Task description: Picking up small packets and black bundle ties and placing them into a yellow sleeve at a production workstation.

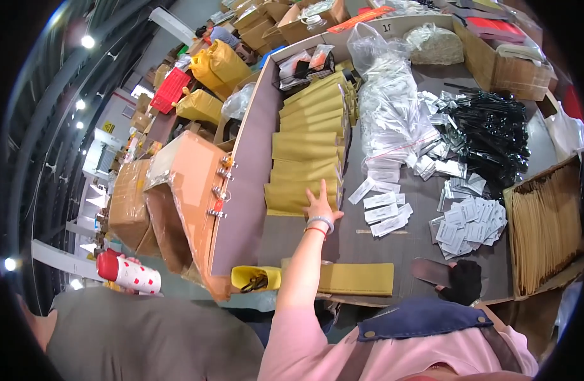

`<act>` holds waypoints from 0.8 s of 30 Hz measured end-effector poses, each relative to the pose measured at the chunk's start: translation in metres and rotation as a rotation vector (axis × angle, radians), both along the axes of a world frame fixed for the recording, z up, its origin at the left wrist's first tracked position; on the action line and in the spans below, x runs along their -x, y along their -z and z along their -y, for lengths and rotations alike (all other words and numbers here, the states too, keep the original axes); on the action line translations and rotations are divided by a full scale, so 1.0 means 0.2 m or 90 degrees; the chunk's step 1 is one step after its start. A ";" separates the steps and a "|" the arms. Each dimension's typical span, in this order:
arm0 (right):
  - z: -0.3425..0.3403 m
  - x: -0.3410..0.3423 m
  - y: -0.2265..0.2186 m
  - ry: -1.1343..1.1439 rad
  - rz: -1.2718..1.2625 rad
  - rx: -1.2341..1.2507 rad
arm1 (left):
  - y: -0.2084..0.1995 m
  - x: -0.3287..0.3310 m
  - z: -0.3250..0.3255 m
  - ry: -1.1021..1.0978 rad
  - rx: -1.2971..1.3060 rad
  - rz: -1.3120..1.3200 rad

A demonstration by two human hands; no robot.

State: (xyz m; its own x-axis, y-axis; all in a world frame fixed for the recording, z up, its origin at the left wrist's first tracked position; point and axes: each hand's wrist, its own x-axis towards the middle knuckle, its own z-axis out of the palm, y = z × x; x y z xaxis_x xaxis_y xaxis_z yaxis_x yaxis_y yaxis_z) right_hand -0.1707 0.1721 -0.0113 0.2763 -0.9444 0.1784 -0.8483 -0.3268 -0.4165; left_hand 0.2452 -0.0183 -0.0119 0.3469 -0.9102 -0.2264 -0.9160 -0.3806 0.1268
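My left hand (321, 207) reaches forward with its fingers spread. It lies at the near end of a row of overlapping olive-yellow flat pouches (305, 146), holding nothing I can see. A black fingerless glove covers my right hand (464, 282), low at the right. Its fingers close on one end of a flat grey-brown strip with a rounded tip (430, 272), at the table's near edge. Between my hands lies a flat yellow pouch (355, 279), partly behind my left forearm. Left of that forearm, another yellow pouch (240, 277) gapes, with something black at its mouth.
Small white packets (473, 222) are heaped before my right hand. Beyond them lie black glossy wrapped pieces (495, 133) and a clear bag of white packets (387, 108). A carton of brown sheets (546, 222) stands right. A co-worker's patterned cup (136, 274) is at left.
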 end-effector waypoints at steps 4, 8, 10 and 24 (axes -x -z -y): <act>0.09 -0.11 -0.27 -0.003 0.017 0.010 | -0.07 0.04 0.32 -0.067 -0.020 -0.026; 0.02 0.01 -0.02 -0.015 0.012 0.026 | -0.03 0.01 0.53 -0.021 0.028 0.009; 0.01 0.01 -0.01 -0.008 0.020 0.046 | -0.04 0.01 0.56 -0.012 0.030 -0.005; -0.06 0.02 0.01 0.047 0.024 0.056 | -0.09 0.36 -0.47 0.522 0.082 -0.349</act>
State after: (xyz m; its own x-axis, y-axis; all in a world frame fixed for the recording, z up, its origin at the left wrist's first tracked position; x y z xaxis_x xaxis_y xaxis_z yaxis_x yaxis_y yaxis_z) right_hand -0.1753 0.1843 -0.0142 0.1985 -0.9420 0.2708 -0.8553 -0.3014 -0.4214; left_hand 0.1734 0.0751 0.0060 -0.5236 -0.8505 -0.0505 -0.6924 0.3903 0.6068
